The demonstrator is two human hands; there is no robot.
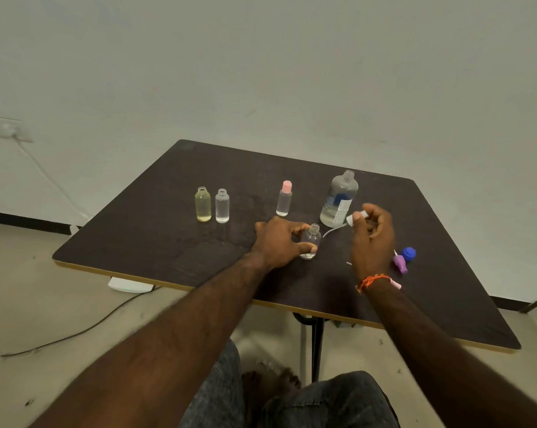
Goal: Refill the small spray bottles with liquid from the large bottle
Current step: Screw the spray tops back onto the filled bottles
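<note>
left hand: wrapped around a small clear bottle, thumb at its base, fingers behind it. bottle stands upright on the table, neck uncapped, nearly empty as far as i can tell.
right hand: curled closed on a white spray head, pinched near the fingertips; its thin dip tube trails down-left toward the small bottle's neck.
large bottle: uncapped, upright, just behind the right hand, liquid well below the shoulder.
other small bottles: yellowish one and clear one side by side at left, both uncapped; pink-capped one mid-table.
loose caps: blue cap and purple spray head near the right wrist, close to the table's right side.
step (my read): spray head is off, pour not yet done for this bottle.
risk 1: right hand sits next to the open large bottle; a knock with the knuckles would tip it and spill.
risk 2: narrow neck on the small bottle, pouring straight from the big one likely overshoots.
risk 3: dip tube may drip on the table or flick liquid.
risk 4: loose caps could get swept off by the forearm.
labels: large bottle has a blue and white label with a printed panel; text too small to read. no other writing legible.
</note>
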